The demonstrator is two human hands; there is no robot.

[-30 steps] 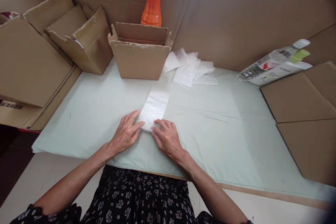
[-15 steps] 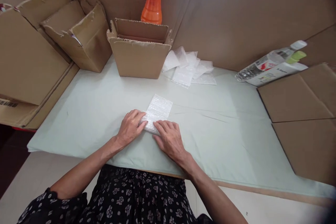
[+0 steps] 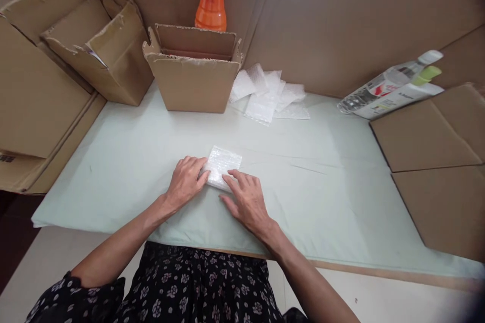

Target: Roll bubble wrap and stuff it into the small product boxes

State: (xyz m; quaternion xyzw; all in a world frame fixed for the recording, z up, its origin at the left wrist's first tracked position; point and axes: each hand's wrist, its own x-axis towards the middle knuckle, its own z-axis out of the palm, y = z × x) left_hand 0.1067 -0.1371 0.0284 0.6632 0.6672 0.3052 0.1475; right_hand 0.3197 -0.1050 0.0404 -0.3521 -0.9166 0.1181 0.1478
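A small piece of bubble wrap (image 3: 221,165), whitish and clear, lies on the pale green cloth in front of me, with its near part folded over. My left hand (image 3: 187,179) grips its left edge, thumb on the near side and fingers curled at the top. On the right, my right hand (image 3: 245,198) rests its fingertips on the wrap's near right edge. The thumb of that hand is spread apart and touches only the cloth. Whether anything lies inside the fold cannot be made out.
Several loose bubble wrap pieces (image 3: 265,93) lie at the back. Beside them stands an open cardboard box (image 3: 195,86), with an orange bottle (image 3: 211,2) behind it. More cardboard boxes (image 3: 113,55) stand left. A clear bottle (image 3: 386,83) leans at right near cardboard flaps (image 3: 428,136).
The far end of the bubble wrap has come nearer, and the piece looks shorter. Both hands stay at its edges. The whole view has shifted slightly.
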